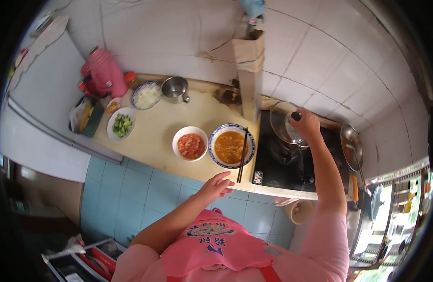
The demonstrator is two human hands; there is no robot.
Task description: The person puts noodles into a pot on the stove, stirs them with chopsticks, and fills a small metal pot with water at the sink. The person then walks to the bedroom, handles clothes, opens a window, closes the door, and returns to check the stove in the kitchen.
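My right hand (306, 125) is closed on the dark knob of a glass lid (281, 123), which is tilted over a pot at the back of the black stove (273, 162). My left hand (217, 187) is held in front of the counter's edge with its fingers apart and nothing in them. Just beyond it, dark chopsticks (243, 157) rest across the rim of a blue-patterned bowl (230, 146) of orange, egg-like liquid. To the left of that is a white bowl (190, 144) of chopped red food.
Farther left stand a plate of chopped greens (122, 124), a plate of white pieces (146, 96), a metal cup (174, 88) and a pink thermos (104, 73). A metal wok (351, 147) with a ladle is right of the stove. A bin (301, 212) sits below.
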